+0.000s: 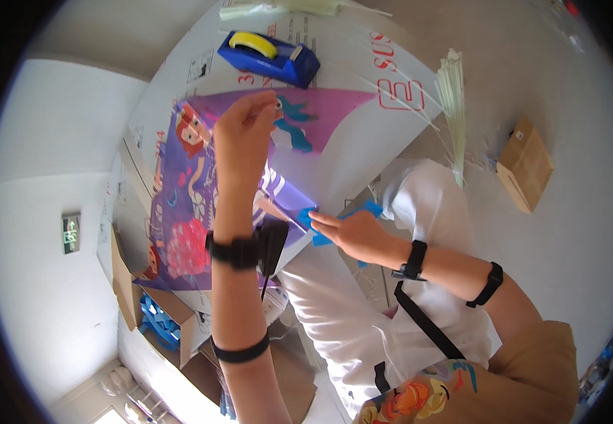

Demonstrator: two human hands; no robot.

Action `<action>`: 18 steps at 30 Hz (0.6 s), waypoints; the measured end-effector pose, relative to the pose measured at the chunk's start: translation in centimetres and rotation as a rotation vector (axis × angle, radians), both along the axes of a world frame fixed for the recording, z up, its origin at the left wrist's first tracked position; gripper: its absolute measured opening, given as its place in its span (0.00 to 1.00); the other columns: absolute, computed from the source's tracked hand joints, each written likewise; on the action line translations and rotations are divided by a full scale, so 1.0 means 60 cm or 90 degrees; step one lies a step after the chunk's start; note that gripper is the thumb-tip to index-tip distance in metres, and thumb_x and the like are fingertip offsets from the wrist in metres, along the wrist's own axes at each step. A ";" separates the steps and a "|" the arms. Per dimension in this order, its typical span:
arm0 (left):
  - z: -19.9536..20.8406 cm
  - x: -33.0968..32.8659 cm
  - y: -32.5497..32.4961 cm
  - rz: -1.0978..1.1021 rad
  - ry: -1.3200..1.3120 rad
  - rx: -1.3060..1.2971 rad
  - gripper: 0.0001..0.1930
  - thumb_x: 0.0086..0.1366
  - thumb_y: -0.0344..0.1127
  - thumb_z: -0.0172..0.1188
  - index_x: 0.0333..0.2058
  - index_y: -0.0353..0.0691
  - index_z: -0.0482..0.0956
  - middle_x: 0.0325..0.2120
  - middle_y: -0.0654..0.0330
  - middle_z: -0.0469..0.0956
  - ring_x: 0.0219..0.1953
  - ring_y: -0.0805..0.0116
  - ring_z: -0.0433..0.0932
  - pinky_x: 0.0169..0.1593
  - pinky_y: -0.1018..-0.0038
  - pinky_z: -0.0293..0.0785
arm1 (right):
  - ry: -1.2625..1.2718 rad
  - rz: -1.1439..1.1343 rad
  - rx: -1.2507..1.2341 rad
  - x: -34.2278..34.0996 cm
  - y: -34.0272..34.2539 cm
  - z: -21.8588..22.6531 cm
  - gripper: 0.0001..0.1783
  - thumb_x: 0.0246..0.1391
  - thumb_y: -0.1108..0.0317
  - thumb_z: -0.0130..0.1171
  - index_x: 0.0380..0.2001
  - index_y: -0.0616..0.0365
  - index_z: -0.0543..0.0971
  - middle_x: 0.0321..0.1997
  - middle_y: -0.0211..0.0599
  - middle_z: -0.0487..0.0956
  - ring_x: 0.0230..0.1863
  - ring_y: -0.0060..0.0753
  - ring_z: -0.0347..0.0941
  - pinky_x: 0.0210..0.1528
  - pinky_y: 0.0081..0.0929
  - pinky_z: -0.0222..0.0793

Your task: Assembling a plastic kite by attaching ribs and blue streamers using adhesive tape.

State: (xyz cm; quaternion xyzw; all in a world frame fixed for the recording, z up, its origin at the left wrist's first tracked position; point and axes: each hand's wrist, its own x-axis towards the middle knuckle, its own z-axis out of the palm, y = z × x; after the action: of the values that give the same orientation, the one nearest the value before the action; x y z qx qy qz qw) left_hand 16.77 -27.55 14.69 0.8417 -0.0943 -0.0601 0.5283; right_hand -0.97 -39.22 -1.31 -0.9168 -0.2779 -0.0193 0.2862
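A purple printed sheet (186,205) with a cartoon figure lies over a white flattened carton (363,134). My left hand (243,134) pinches the sheet's upper edge between thumb and fingertips. My right hand (349,232) sits at the sheet's lower right corner, fingers straight and closed on a small blue piece (373,208) there. Both wrists wear black bands, and a small black device (271,244) hangs at the left wrist. How the blue piece joins the sheet is hidden by the hand.
A blue tape dispenser (269,56) with a yellow roll stands on the carton's far end. A bundle of thin pale sticks (453,92) and a small brown box (525,166) lie on the floor to the right. An open cardboard box (158,318) holds blue items. My white trousers (349,325) are below.
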 end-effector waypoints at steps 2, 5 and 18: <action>-0.042 0.084 -0.027 0.055 0.076 -0.114 0.14 0.66 0.31 0.58 0.48 0.29 0.78 0.37 0.56 0.81 0.38 0.67 0.81 0.39 0.75 0.79 | -0.007 -0.002 0.021 -0.001 0.005 0.003 0.21 0.58 0.71 0.52 0.55 0.58 0.75 0.66 0.30 0.70 0.17 0.33 0.74 0.17 0.31 0.68; -0.082 0.169 -0.066 0.170 0.137 -0.140 0.16 0.64 0.37 0.62 0.44 0.31 0.80 0.35 0.58 0.79 0.34 0.68 0.79 0.35 0.75 0.78 | -0.015 -0.011 0.037 -0.001 0.008 0.007 0.18 0.59 0.69 0.53 0.52 0.59 0.76 0.63 0.31 0.73 0.17 0.31 0.74 0.16 0.31 0.67; -0.098 0.225 -0.123 0.429 0.391 -0.326 0.11 0.57 0.40 0.71 0.32 0.48 0.77 0.27 0.66 0.67 0.28 0.73 0.66 0.34 0.71 0.67 | -0.033 -0.010 0.044 -0.002 0.005 0.003 0.19 0.51 0.72 0.56 0.47 0.66 0.78 0.61 0.47 0.73 0.17 0.29 0.74 0.15 0.30 0.64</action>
State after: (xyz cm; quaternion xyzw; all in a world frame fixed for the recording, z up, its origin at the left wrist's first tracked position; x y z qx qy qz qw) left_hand 30.28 -34.94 8.82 0.6130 0.3291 -0.1060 0.7105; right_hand -1.11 -38.94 -1.14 -0.9077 -0.2774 -0.0551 0.3099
